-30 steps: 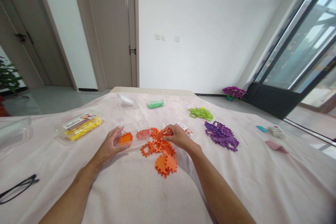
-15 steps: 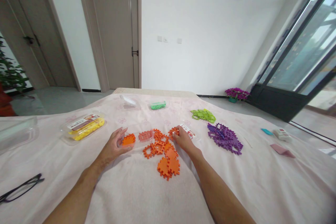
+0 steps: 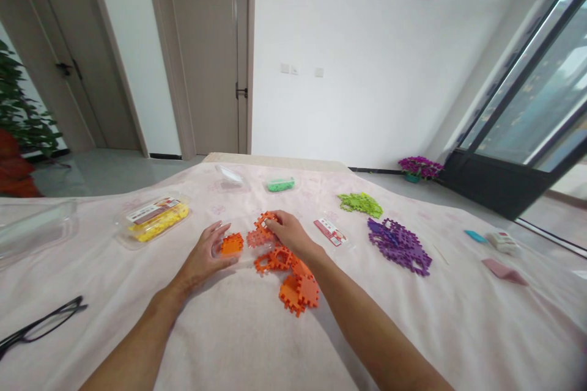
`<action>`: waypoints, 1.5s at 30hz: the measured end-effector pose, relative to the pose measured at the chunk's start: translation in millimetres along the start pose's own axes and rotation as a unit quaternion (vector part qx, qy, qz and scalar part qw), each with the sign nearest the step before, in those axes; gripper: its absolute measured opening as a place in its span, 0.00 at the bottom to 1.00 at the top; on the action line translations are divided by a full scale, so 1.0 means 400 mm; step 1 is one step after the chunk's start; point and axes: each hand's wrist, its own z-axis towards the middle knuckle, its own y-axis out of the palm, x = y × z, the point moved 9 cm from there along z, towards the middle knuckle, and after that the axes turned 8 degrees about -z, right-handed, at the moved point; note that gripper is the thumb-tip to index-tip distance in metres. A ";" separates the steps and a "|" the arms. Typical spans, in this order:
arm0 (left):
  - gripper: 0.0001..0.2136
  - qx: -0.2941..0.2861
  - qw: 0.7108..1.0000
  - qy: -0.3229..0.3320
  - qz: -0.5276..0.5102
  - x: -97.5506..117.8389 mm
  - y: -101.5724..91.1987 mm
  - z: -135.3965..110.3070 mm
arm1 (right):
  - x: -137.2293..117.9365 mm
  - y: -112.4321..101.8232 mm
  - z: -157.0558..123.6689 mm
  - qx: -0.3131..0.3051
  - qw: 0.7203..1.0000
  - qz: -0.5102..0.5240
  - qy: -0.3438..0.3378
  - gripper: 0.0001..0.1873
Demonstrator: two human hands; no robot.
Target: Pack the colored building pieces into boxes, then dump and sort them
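On the pink cloth lies a heap of orange interlocking puzzle pieces (image 3: 293, 281). A clear plastic box (image 3: 243, 243) with a few orange pieces in it sits just left of the heap. My left hand (image 3: 206, 256) rests on the box's near left end, fingers laid flat along it. My right hand (image 3: 288, 233) is over the box's right end, fingers pinched on an orange piece (image 3: 265, 220) held above the box.
A clear tub of yellow pieces (image 3: 153, 220) stands at the left, an empty clear tray (image 3: 32, 232) farther left, black glasses (image 3: 41, 325) near the front edge. Green pieces (image 3: 361, 203), purple pieces (image 3: 400, 243), a small green-filled box (image 3: 280, 184) and a label card (image 3: 330, 231) lie beyond.
My right hand picked an orange piece from the right side of the heap and carried it left, over the clear box. My left hand stayed on the box.
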 end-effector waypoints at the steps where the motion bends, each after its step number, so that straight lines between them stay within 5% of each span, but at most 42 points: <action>1: 0.43 0.002 1.000 0.003 0.006 0.003 -0.001 0.000 | -0.011 -0.003 0.008 0.009 0.998 -0.053 -0.012 0.09; 6: 0.42 0.012 0.999 0.005 0.029 0.011 -0.008 -0.002 | -0.002 -0.063 0.011 0.130 0.975 -0.181 -0.021 0.16; 9: 0.42 0.024 1.000 0.006 0.018 0.003 -0.021 0.001 | 0.044 -0.067 -0.007 0.139 0.972 -0.190 0.019 0.19; 12: 0.41 0.060 0.998 0.003 0.016 -0.011 -0.053 0.005 | 0.053 -0.033 -0.040 0.074 0.970 -0.229 0.021 0.21; 17: 0.44 0.136 0.990 -0.011 0.047 -0.022 -0.108 0.000 | -0.058 0.055 -0.192 -0.052 0.946 -0.270 -0.170 0.28; 22: 0.43 0.170 0.983 -0.012 0.063 -0.010 -0.114 -0.008 | -0.059 0.109 -0.323 -0.138 0.910 -0.312 -0.236 0.30; 25: 0.42 0.173 0.981 -0.009 0.084 -0.006 -0.111 -0.007 | -0.032 0.107 -0.300 -0.121 0.902 -0.328 -0.252 0.24; 35: 0.42 0.176 0.981 -0.030 0.073 -0.017 -0.120 -0.008 | 0.052 0.083 -0.060 -0.089 0.881 -0.362 -0.291 0.18; 40: 0.39 0.183 0.981 -0.043 0.042 -0.014 -0.121 -0.013 | 0.017 0.098 -0.043 -0.037 0.899 -0.359 -0.247 0.15; 45: 0.37 0.208 0.977 -0.037 0.028 -0.018 -0.136 -0.015 | -0.006 0.183 -0.063 -0.071 0.901 -0.361 -0.232 0.27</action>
